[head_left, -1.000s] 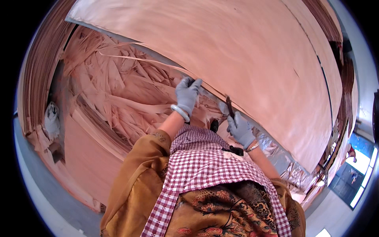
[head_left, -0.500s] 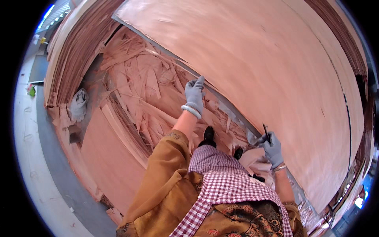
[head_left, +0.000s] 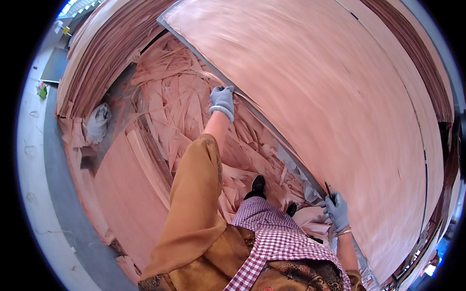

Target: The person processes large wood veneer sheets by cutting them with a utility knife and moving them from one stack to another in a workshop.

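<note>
A large pinkish wood veneer sheet [head_left: 310, 82] lies on top of a stack to the right, its edge running diagonally past both hands. My left hand [head_left: 222, 102], in a grey glove, is closed at that edge. A narrow veneer strip [head_left: 252, 103] runs along the edge from its fingers; the exact grip is hidden. Lower right, my right hand [head_left: 337, 212], also gloved in grey, grips a slim dark knife [head_left: 328, 190] pointing up beside the sheet's edge. Its blade is too small to make out fully.
Loose veneer scraps [head_left: 182, 106] cover the floor around my shoes [head_left: 258, 185]. Thick veneer stacks [head_left: 104, 58] rise at the far left, with a white sack [head_left: 98, 122] below them. Flat veneer pieces [head_left: 128, 186] lie at left. A dark line [head_left: 425, 167] crosses the right side of the sheet.
My left hand has moved left and slightly farther along the sheet's edge, its arm stretching out. The right hand with the knife has shifted slightly lower in view.
</note>
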`<state>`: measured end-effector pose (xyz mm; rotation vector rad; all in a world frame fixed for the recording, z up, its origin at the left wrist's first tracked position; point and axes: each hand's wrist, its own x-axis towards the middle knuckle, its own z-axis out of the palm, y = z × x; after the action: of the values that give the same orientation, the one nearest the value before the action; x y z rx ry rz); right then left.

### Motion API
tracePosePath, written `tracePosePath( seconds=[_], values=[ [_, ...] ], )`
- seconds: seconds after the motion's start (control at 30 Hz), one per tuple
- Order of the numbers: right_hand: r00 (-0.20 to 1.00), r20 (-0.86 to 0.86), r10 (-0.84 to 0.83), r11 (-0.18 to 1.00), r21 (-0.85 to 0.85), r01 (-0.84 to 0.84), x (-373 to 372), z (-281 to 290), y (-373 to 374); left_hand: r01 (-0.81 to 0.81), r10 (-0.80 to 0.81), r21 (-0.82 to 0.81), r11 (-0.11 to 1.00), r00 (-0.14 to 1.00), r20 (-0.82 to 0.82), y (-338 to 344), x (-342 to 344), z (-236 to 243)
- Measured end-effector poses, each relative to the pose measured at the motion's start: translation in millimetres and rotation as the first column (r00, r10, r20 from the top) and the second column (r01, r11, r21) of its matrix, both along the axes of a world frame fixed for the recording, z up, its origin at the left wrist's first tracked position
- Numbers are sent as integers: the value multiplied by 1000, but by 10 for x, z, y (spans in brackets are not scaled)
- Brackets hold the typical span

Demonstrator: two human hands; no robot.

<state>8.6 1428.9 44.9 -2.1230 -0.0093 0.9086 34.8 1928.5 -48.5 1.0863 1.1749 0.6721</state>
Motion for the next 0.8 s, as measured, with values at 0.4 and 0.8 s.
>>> tracePosePath(
  seconds=[0.4,0.8],
  values=[
    [925,-368,92,991,127,-48,74,762,592,56,-6,-171,984,960,280,646,-18,338],
    [957,-165,239,919,357,-168,594,396,1735,336,-225,-310,889,911,344,1149,-87,410]
  ],
)
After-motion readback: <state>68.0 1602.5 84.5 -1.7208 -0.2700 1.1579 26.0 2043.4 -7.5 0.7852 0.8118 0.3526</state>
